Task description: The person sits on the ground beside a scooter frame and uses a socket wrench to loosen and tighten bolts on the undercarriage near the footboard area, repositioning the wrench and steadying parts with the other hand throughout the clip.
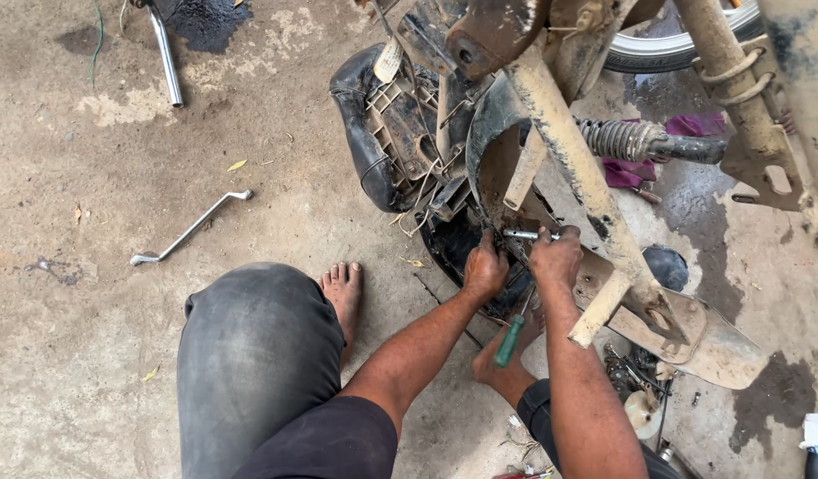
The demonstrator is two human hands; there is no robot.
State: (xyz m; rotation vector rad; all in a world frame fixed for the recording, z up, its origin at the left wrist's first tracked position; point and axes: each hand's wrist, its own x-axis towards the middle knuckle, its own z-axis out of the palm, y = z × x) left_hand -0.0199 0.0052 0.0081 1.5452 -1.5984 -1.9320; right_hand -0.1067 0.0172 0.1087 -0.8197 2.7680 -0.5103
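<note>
The left hand [485, 269] and right hand [555, 257] sit close together under the rusty bike frame [569, 160]. The right hand is closed around a shiny metal tool [526, 235]; the left hand's grip is curled, maybe on a bolt. The tool looks hard, thin and greasy, best held mid-shaft. A green screwdriver [508, 341] lies just below the frame.

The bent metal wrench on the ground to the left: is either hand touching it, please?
No: the bent wrench lies alone on the concrete, while the left hand and right hand work at the motorcycle frame.
</note>
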